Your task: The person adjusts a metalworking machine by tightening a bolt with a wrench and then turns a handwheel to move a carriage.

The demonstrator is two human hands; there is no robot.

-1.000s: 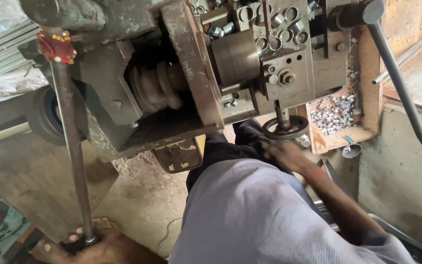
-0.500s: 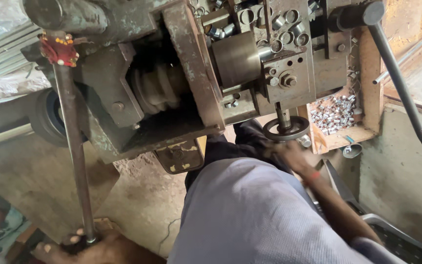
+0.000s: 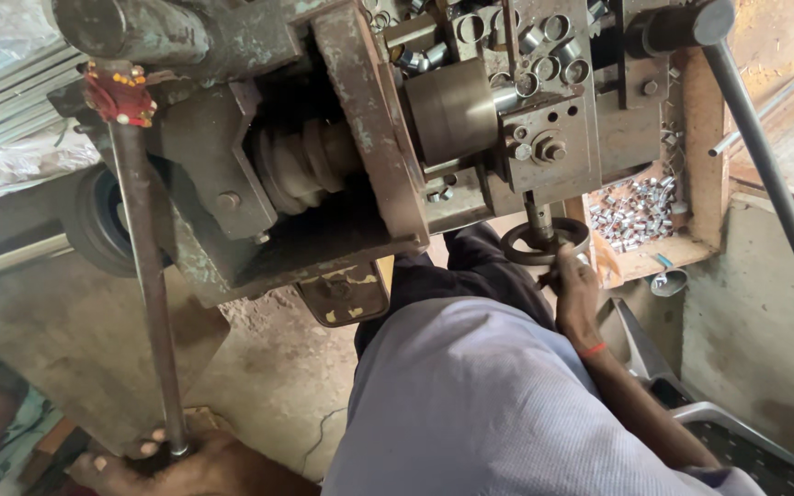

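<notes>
The left hand (image 3: 172,459) is clamped around the lower end of a long rusty steel lever bar (image 3: 144,276), fingers wrapped tight. The right hand (image 3: 573,294) grips the rim of a small dark round metal handwheel (image 3: 544,241) just above it, under the worn grey machine head (image 3: 470,110). Turning the wheel slowly while holding the bar steady seems wise. The right arm reaches forward, wrist bent upward.
</notes>
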